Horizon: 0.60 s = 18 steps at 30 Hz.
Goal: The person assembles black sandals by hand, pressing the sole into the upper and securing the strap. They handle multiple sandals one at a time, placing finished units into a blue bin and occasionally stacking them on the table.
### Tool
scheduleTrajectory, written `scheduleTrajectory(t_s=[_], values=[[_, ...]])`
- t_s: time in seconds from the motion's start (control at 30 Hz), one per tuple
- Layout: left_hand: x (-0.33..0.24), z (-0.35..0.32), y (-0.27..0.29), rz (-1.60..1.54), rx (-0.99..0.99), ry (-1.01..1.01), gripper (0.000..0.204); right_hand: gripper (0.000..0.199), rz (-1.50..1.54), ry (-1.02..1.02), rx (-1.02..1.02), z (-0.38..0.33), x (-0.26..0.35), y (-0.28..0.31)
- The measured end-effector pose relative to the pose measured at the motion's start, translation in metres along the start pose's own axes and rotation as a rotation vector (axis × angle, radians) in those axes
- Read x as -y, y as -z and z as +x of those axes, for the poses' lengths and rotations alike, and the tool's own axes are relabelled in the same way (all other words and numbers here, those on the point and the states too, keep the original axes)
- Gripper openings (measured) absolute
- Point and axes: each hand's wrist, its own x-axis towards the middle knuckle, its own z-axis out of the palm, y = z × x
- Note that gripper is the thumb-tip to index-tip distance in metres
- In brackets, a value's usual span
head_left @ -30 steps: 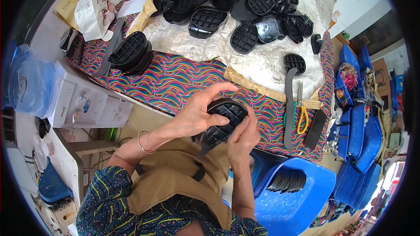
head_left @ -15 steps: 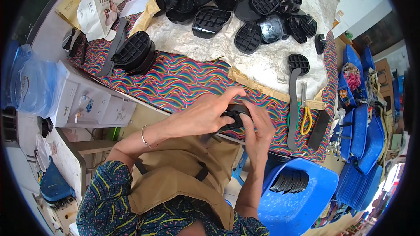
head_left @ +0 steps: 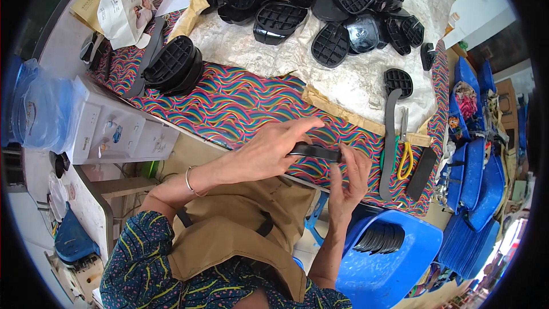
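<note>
I hold the black piece [head_left: 316, 151] edge-on above the patterned table [head_left: 240, 97], near its front edge. My left hand [head_left: 263, 151] closes on one end, index finger stretched out; my right hand [head_left: 350, 176], half curled, pinches the other. Open cloth runs beyond; scissors [head_left: 407, 146] lie toward the table's right, a blue tub [head_left: 400, 274] below its front edge.

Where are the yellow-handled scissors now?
Head view, right side of the patterned tablecloth: the scissors lie beside the long grey strip, the dark rectangular block to their right, blades toward the picture's top.
</note>
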Motion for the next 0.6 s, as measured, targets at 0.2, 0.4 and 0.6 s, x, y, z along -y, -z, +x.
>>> scheduleTrajectory(t_s=[0.2,0.4,0.6], values=[[0.020,0.004,-0.018,0.058,0.013,0.014,0.062,0.051,-0.129,0.231,0.196,0.011,0.000,-0.014],[0.026,0.004,-0.028,-0.138,-0.107,0.097,0.058,0.043,0.047,0.186,0.221,0.015,-0.010,-0.017],[0.022,0.004,-0.026,-0.116,-0.082,0.122,0.059,0.050,0.084,0.059,0.303,0.024,0.004,-0.017]])
